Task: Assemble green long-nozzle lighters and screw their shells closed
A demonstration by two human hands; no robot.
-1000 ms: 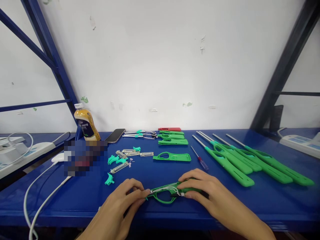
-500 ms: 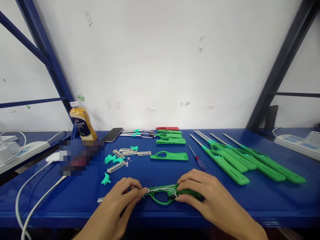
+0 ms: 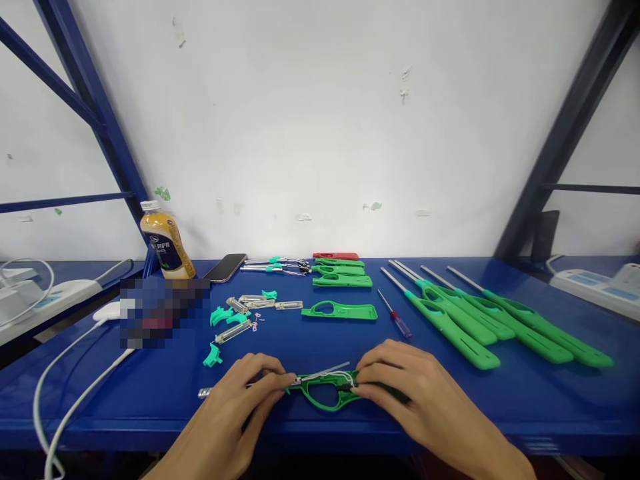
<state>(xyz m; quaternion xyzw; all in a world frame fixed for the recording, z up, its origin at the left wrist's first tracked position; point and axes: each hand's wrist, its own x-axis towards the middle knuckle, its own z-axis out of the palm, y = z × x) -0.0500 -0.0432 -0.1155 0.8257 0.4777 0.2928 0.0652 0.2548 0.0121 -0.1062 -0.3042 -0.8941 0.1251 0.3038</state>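
Observation:
Near the table's front edge lies an open green lighter handle half (image 3: pixel 325 403) between my hands, its trigger loop facing me. My left hand (image 3: pixel 250 400) pinches its narrow end, where a metal lighter tube (image 3: pixel 204 393) joins; the tube's tip sticks out left of the hand. My right hand (image 3: pixel 405 383) is closed on the wide end and hides much of it. Fingertips there touch white wires (image 3: pixel 345 375) and a dark part. A thin pale hose (image 3: pixel 330 369) slants up out of the shell, its right end free.
Clear fuel tanks (image 3: pixel 235 331) and turquoise triggers (image 3: pixel 213 356) lie left of centre. Beyond my hands is another green handle half (image 3: pixel 345 311). A screwdriver (image 3: pixel 400 325) and several assembled lighters (image 3: pixel 455 337) are at right. A bottle (image 3: pixel 169 243) and phone (image 3: pixel 226 268) stand back left.
The thin hose's right end has lifted out of the shell and now points up and right above it. My hands stay in nearly the same place.

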